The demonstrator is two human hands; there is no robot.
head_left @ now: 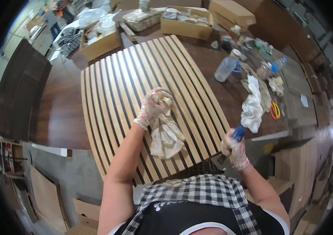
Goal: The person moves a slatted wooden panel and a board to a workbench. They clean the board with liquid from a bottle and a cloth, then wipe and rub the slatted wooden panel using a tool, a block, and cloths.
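A slatted wood panel (135, 78), pale strips with dark grooves between them, lies flat on the brown table before me. My left hand (154, 105), in a white glove with pink spots, is closed around a stained cream rag (167, 137) over the middle of the panel. Part of the rag hangs down toward me across the slats. By the panel's near right corner, my right hand (235, 150), gloved the same way, grips a tool with a blue handle (239, 133). A dark end shows below that fist, but the tool's exact kind is unclear.
On the brown table (63, 102), cardboard boxes (186, 29) of supplies stand along the far side. To the right are a clear bottle (227, 66), a crumpled white cloth (252, 105) and scissors (275, 111) with red and yellow handles. Cardboard (49, 196) leans at lower left.
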